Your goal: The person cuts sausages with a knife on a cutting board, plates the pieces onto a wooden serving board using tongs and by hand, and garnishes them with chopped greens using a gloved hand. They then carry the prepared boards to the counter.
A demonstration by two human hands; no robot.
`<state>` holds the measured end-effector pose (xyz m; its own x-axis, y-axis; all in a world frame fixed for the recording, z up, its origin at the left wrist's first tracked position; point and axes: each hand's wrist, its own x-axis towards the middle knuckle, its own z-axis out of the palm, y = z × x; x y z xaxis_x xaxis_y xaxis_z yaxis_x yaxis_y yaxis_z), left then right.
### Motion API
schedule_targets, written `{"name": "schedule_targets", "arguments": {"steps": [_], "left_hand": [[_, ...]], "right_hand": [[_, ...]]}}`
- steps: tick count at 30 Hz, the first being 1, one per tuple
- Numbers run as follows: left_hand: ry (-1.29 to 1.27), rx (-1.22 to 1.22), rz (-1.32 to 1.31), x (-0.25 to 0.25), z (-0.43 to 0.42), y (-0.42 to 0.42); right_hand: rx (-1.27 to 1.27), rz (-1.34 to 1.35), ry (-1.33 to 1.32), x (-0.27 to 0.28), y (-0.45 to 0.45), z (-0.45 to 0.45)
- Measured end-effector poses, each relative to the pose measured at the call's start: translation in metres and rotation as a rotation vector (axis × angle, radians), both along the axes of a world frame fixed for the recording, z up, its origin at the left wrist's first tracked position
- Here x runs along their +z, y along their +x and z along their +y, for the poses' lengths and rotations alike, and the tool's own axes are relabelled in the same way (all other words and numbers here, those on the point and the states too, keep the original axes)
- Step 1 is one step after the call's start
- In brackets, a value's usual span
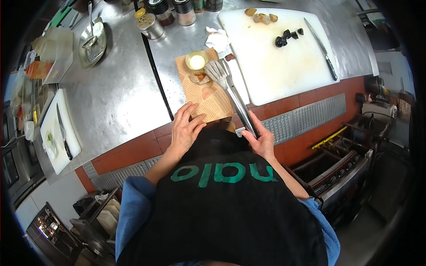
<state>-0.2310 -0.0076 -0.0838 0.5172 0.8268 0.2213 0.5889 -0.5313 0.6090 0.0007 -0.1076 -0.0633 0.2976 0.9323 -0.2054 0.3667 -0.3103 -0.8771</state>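
Note:
My right hand (261, 141) is closed around the handle end of metal tongs (239, 103). The slotted heads of the tongs point away from me, over a sheet of brown printed paper (217, 106). At the near left edge of that paper, my left hand (184, 131) has its fingers curled onto it. On the paper sit a small bowl of pale sauce (196, 60) and, just below it, a browned piece of food (199, 79). A greasy-looking stain marks the paper's middle. What supports the paper is mostly hidden.
To the right, a white cutting board (270, 66) bears a knife (326, 55), black pieces (284, 40) and small brown pieces (262, 17). Crumpled white paper (217, 40) lies beside it. Shakers (151, 26), an oval metal dish (93, 48) and another board with a knife (62, 128) stand leftward.

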Motion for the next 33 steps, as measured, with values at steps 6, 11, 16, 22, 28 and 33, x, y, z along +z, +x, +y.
{"name": "schedule_targets", "arguments": {"steps": [6,11,16,22,28,33], "left_hand": [[0.023,-0.002,-0.002,-0.003,0.000,0.000],[0.024,0.005,-0.003,-0.004,-0.001,0.001],[0.023,0.011,0.019,-0.003,-0.002,0.002],[0.015,0.036,0.034,-0.002,-0.004,0.005],[0.024,0.044,0.015,-0.002,-0.005,0.006],[0.023,0.042,0.010,0.000,-0.005,0.007]], "right_hand": [[-0.063,0.119,-0.215,0.019,-0.004,-0.002],[-0.199,0.317,-0.139,0.033,0.007,-0.001],[-0.218,-0.627,0.224,0.002,0.103,0.008],[-0.181,-0.871,-0.056,0.011,0.130,0.040],[-0.164,-0.918,0.007,0.001,0.144,0.054],[-0.140,-0.955,0.071,0.008,0.147,0.035]]}}
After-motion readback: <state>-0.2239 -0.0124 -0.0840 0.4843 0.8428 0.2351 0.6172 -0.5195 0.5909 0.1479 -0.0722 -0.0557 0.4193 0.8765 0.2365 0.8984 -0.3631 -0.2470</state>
